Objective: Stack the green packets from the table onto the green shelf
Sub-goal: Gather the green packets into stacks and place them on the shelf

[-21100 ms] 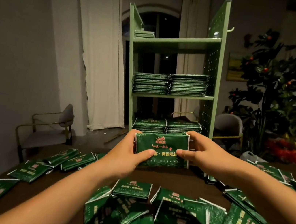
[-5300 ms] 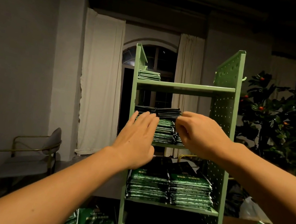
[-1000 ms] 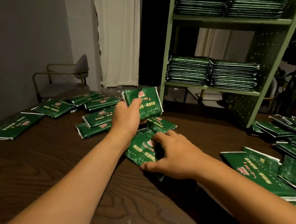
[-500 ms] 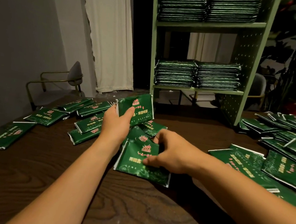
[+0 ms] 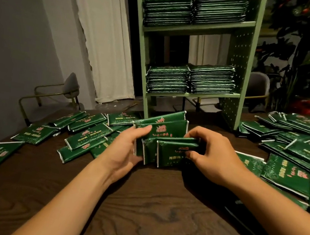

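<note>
**Packets gathered into a bundle in front of the shelf**

Since half a second ago, the packet that lay flat under the right hand has been lifted off the table and brought against those held up by the left, so that a small bundle of packets (image 5: 163,140) is now held on edge between both hands, in front of the foot of the green shelf (image 5: 237,73). The left hand (image 5: 125,149) is curled round the bundle's left end, thumb on the front face. The right hand (image 5: 210,156) pinches the nearest packet by its right end, thumb below and fingers over the top edge.

The bundle's long axis runs left to right, across the shelf front, and the packets are not yet squared to one another. The shelf stands directly behind the bundle, about equally near to both hands, so a carry straight forward and up is judged to be called for.

Both visible shelf levels already carry two stacks side by side. Loose packets (image 5: 84,137) lie left of the shelf foot, and another heap (image 5: 294,158) lies to its right.
</note>
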### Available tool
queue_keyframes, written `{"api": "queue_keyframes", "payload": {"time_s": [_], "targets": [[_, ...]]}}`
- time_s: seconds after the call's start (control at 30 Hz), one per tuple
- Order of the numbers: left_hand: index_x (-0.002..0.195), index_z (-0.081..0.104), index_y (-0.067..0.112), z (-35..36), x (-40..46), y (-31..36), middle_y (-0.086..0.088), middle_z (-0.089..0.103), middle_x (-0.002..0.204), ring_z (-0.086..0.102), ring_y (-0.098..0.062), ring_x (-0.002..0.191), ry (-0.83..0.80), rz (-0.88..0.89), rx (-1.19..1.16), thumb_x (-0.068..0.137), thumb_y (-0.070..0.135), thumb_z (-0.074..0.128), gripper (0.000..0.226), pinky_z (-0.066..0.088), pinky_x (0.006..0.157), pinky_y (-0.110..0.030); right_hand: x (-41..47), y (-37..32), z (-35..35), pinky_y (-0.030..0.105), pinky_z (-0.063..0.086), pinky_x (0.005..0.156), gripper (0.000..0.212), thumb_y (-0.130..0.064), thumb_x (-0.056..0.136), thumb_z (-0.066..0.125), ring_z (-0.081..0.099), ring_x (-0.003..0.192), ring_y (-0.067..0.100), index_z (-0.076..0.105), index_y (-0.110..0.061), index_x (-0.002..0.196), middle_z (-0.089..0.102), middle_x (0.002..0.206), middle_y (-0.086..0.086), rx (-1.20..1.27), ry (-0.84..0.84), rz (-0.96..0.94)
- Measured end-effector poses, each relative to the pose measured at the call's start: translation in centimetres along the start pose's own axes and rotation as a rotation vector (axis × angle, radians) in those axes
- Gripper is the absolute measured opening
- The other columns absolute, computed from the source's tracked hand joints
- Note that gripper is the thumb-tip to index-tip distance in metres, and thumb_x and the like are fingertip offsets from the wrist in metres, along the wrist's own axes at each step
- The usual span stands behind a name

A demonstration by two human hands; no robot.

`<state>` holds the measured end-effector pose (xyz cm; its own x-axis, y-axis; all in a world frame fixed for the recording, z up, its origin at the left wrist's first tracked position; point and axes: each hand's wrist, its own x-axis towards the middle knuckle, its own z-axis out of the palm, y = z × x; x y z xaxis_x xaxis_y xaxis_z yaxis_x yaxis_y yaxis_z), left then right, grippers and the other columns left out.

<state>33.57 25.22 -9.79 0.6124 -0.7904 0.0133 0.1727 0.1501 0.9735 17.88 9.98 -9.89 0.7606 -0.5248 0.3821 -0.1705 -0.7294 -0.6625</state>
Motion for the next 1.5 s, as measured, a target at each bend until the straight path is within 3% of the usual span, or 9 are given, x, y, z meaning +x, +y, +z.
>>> {"api": "queue_keyframes", "payload": {"time_s": [0.27, 0.4, 0.57, 0.7, 0.8, 0.93, 1.1, 1.27, 1.5], "targets": [[0.126, 0.061, 0.011, 0.5, 0.3, -2.0, -0.008, 0.073, 0.122, 0.066, -0.028, 0.119, -0.061, 0.089, 0.259, 0.072, 0.013, 0.085, 0.059, 0.045, 0.11, -0.051, -0.3, 0.6, -0.1, 0.016, 0.05, 0.076, 0.031, -0.013, 0.083, 0.078, 0.063, 0.098, 0.006, 0.063, -0.034, 0.1, 0.066, 0.102, -0.016, 0.06, 0.032, 0.022], [0.121, 0.063, 0.006, 0.9, 0.3, -1.6, -0.011, 0.076, 0.112, 0.072, -0.027, 0.107, 0.022, 0.082, 0.216, 0.095, 0.006, 0.063, 0.026, 0.055, 0.099, -0.048, -0.4, 0.7, -0.4, 0.007, 0.038, 0.072, 0.046, -0.016, 0.083, 0.081, 0.056, 0.104, 0.008, 0.056, -0.033, 0.118, 0.059, 0.112, -0.012, 0.054, 0.071, 0.071], [0.125, 0.06, 0.002, 0.7, 0.1, -0.7, -0.013, 0.076, 0.11, 0.074, -0.022, 0.098, 0.091, 0.073, 0.084, 0.103, 0.019, 0.054, 0.028, 0.059, 0.082, -0.035, -0.5, 0.7, -0.6, 0.025, 0.041, 0.095, 0.072, -0.021, 0.077, 0.086, 0.051, 0.115, 0.012, 0.046, -0.03, 0.137, 0.055, 0.123, -0.005, -0.012, 0.106, 0.088], [0.13, 0.059, 0.005, 1.8, -0.2, -1.3, -0.015, 0.074, 0.117, 0.071, -0.03, 0.108, 0.013, 0.037, 0.098, 0.102, 0.025, 0.052, 0.035, 0.056, 0.093, -0.047, -0.2, 0.5, 0.4, 0.041, 0.045, 0.108, 0.099, -0.035, 0.065, 0.093, 0.052, 0.127, 0.017, 0.036, -0.026, 0.147, 0.052, 0.138, -0.002, 0.109, 0.08, 0.112], [0.125, 0.066, 0.008, 2.6, -0.5, -1.7, -0.017, 0.073, 0.117, 0.071, -0.033, 0.109, -0.027, -0.013, 0.054, 0.1, 0.036, 0.051, 0.04, 0.055, 0.097, -0.05, -0.4, 0.4, 0.8, 0.041, 0.053, 0.1, 0.082, -0.035, 0.061, 0.095, 0.065, 0.112, 0.009, 0.049, -0.028, 0.129, 0.067, 0.121, -0.011, 0.307, 0.022, 0.1], [0.112, 0.073, 0.009, 2.8, -0.2, -1.7, -0.011, 0.077, 0.106, 0.074, -0.028, 0.098, 0.132, 0.102, 0.09, 0.099, 0.045, 0.052, 0.043, 0.057, 0.09, -0.044, -0.7, -0.2, 0.8, 0.034, 0.058, 0.091, 0.057, -0.031, 0.063, 0.094, 0.068, 0.098, 0.0, 0.06, -0.029, 0.109, 0.072, 0.104, -0.012, 0.293, 0.052, 0.026], [0.098, 0.064, 0.008, 2.6, 0.4, -2.0, 0.0, 0.072, 0.074, 0.069, -0.014, 0.065, 0.299, 0.225, 0.156, 0.098, 0.028, 0.062, 0.021, 0.057, 0.063, -0.031, -0.8, -1.0, 1.3, 0.029, 0.048, 0.096, 0.087, -0.035, 0.064, 0.093, 0.057, 0.111, 0.006, 0.044, -0.032, 0.136, 0.058, 0.118, -0.012, 0.153, 0.044, -0.034], [0.092, 0.065, 0.013, 2.6, 0.8, -2.8, 0.003, 0.074, 0.082, 0.071, -0.015, 0.069, 0.252, 0.188, 0.261, 0.097, 0.022, 0.065, 0.011, 0.057, 0.067, -0.036, -1.3, -0.4, 1.4, 0.035, 0.049, 0.097, 0.051, -0.021, 0.084, 0.073, 0.055, 0.108, 0.009, 0.048, -0.031, 0.127, 0.054, 0.117, -0.008, -0.015, -0.178, -0.159], [0.122, 0.054, 0.024, 2.4, -0.2, -2.6, -0.008, 0.07, 0.104, 0.071, -0.022, 0.088, 0.185, 0.104, 0.301, 0.08, 0.011, 0.075, 0.049, 0.058, 0.066, -0.038, -1.0, -0.2, 1.2, 0.033, 0.049, 0.099, 0.054, -0.008, 0.087, 0.071, 0.057, 0.113, 0.013, 0.046, -0.032, 0.129, 0.057, 0.123, -0.006, 0.12, -0.121, -0.021]]}}
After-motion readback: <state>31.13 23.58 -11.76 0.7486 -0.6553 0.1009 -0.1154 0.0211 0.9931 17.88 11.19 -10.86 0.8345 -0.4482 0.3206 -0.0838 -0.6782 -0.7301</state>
